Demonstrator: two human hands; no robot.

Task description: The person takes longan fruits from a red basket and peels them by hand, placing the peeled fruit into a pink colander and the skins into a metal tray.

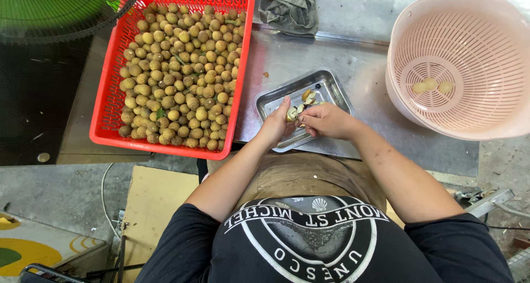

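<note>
Both hands meet over a small steel tray (331,85) on the metal table. My left hand (276,124) pinches a small round brown fruit (291,114) at its fingertips. My right hand (326,120) closes on the same fruit from the right, its fingers working at the shell. Bits of peeled shell (309,97) lie in the tray just beyond the fingers. To the left stands a red plastic basket (105,117) filled with several of the same brown fruits (179,73).
A pink colander bowl (464,117) at the right holds three pale peeled fruits (432,86). A grey rag (290,8) lies at the back of the table. A green fan guard (61,7) sits at the top left. Cardboard (154,200) lies on the floor below.
</note>
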